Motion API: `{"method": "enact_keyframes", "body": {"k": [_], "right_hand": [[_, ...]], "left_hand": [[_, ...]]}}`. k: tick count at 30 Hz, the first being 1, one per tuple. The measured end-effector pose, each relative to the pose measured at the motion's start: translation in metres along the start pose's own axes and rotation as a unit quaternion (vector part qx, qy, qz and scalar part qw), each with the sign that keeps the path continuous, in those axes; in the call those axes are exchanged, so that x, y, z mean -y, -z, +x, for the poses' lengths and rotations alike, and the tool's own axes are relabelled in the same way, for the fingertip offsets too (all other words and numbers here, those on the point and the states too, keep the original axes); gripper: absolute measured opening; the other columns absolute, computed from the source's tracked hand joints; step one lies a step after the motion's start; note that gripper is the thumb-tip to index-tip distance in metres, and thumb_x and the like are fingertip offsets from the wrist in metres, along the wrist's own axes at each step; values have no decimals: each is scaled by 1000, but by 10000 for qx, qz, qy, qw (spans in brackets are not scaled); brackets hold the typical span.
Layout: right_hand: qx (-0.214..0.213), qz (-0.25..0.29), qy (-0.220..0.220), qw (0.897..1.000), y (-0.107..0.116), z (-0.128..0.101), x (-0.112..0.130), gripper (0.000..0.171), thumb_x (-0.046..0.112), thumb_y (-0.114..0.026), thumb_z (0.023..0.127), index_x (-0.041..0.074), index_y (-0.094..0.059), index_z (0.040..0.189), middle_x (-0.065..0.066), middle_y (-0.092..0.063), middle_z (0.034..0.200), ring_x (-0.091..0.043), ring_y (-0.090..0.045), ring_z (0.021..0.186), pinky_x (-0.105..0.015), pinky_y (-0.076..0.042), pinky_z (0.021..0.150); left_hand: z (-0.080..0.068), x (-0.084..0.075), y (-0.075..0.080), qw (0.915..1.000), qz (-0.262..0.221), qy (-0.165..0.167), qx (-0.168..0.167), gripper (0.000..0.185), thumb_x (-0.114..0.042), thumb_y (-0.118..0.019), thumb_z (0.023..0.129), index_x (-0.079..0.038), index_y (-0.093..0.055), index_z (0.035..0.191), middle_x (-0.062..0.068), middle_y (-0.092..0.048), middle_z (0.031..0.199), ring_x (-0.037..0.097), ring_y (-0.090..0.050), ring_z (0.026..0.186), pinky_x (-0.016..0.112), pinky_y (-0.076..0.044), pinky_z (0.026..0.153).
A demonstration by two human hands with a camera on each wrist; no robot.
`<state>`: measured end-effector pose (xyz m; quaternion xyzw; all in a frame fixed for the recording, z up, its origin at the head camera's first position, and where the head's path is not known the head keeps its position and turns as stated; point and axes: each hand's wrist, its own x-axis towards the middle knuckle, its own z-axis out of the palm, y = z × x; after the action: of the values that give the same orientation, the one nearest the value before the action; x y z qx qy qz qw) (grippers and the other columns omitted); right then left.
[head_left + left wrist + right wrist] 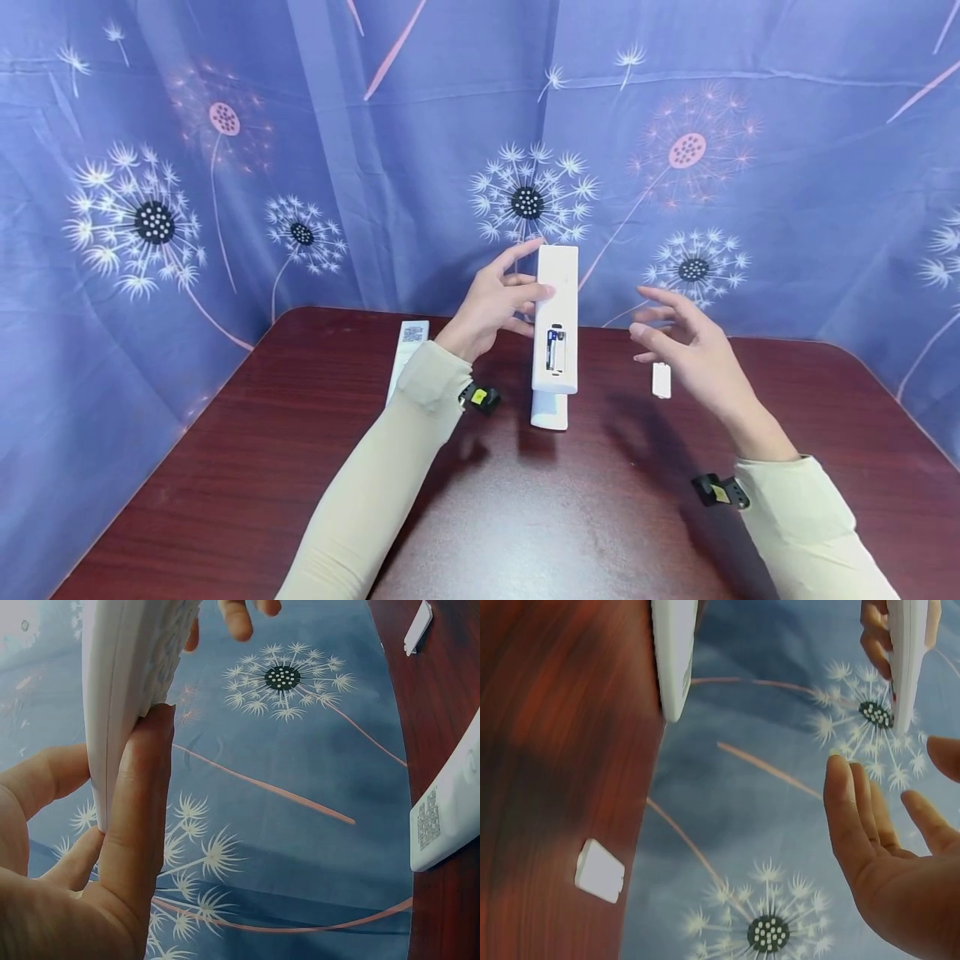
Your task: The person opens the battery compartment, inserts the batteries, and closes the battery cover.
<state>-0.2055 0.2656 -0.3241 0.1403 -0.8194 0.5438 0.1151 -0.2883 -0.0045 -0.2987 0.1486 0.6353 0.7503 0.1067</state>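
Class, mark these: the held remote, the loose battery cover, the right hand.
Held remote (556, 287), head view, upper back.
Battery cover (661, 380), head view, centre.
Right hand (693, 350), head view, back of hand.

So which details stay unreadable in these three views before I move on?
- Remote: button face turned away in head view; left wrist view cuts it off at the top edge.
- Batteries: too small in head view to read labels.
- Second remote: partly hidden by the left sleeve; its QR label is too small to read.
- Battery cover: blurred in right wrist view.
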Motion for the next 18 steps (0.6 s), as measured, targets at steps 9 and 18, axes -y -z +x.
{"method": "enact_keyframes", "body": {"k": [9, 18], "right_hand": [[88, -692, -349, 9970, 21, -10, -10, 59, 28, -70, 106, 18, -49, 160, -16, -63, 133, -8, -74, 95, -24, -61, 82], [480, -1414, -549, 9873, 52, -19, -25, 60, 29, -74, 104, 13, -50, 157, -16, -63, 133, -2, -71, 100, -16, -56, 83]], "left_hand": [[-1, -1, -1, 10000, -32, -8, 6, 74, 2, -76, 96, -30, -53, 158, 13, -68, 105, 25, -68, 71, 44, -65, 60], [0, -2, 0, 10000, -5, 6, -11, 74, 2, -76, 96, -31, -53, 158, 13, -68, 105, 29, -68, 75, 44, -65, 60]]}}
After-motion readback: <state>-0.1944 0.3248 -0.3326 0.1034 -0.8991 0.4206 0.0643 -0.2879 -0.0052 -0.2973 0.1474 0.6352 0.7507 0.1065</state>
